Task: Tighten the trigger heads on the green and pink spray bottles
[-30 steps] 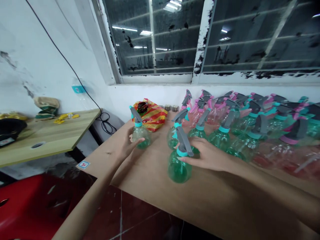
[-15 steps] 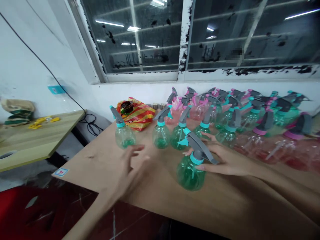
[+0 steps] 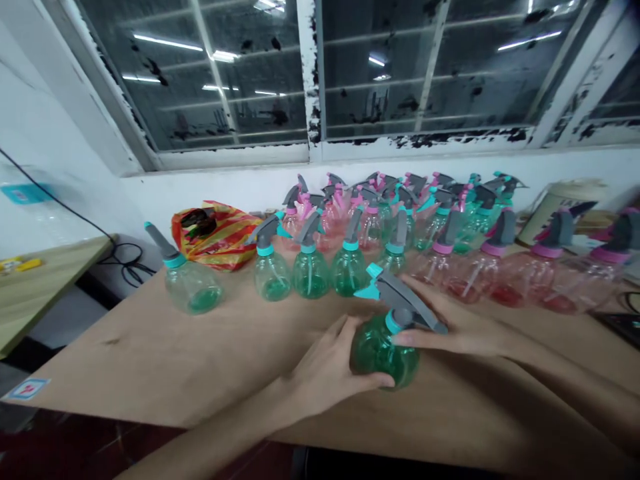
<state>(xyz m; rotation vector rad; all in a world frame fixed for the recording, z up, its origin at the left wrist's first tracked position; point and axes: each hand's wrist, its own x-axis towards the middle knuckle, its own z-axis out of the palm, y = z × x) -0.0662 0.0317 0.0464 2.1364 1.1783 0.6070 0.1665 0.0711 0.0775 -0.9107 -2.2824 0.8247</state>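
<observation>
A green see-through spray bottle (image 3: 383, 357) with a grey and turquoise trigger head tilts slightly above the table, held between both hands. My left hand (image 3: 333, 363) cups its body from the left, thumb low on the front. Around the neck, below the trigger head, my right hand (image 3: 440, 320) grips from the right, its far fingers partly hidden behind the bottle. Beyond stand more green spray bottles (image 3: 311, 277) in a row. One green spray bottle (image 3: 193, 290) stands apart at the left.
Pink spray bottles (image 3: 517, 283) continue the row on the right, with more crowded behind. A red and yellow striped plastic bag (image 3: 225, 240) lies near the wall. The brown table (image 3: 165, 360) ends in front above a red floor. Another table (image 3: 50, 287) stands left.
My left hand has moved right from open air and closed on the bottle's body. The right hand keeps its grip. The view has turned to the right.
</observation>
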